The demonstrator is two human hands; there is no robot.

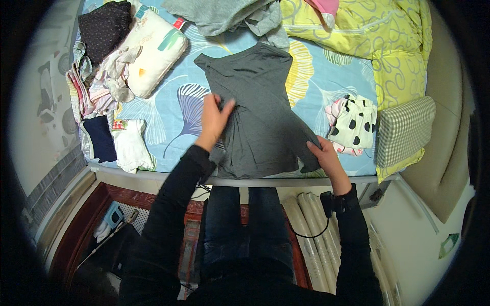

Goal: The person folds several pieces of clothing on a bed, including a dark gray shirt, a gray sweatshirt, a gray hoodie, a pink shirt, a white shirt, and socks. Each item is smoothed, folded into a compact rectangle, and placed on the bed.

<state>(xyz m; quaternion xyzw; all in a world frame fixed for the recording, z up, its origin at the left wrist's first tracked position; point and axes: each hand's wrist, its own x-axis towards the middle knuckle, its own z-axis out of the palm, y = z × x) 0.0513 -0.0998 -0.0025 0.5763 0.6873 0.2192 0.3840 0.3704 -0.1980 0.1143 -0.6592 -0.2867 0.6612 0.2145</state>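
Note:
A dark grey long-sleeved top [260, 112] lies spread on the bed, its hem toward me and its neckline away from me. My right hand [328, 157] is closed on the end of its right-hand sleeve, thumb on top. Over the left edge of the top is my left hand [215, 120], its fingers apart and slightly smeared by motion. Whether those fingers touch the cloth is hard to make out. The left-hand sleeve is mostly hidden by my hand and forearm.
The bed has a blue leaf-patterned sheet [168, 122]. At left lie a white pillow [158, 51], a dark folded garment [104, 28], a navy piece [99, 137] and a white one [130, 145]. Spotted clothes [354, 122], a checked cushion [406, 130] and a yellow quilt [352, 35] are at right.

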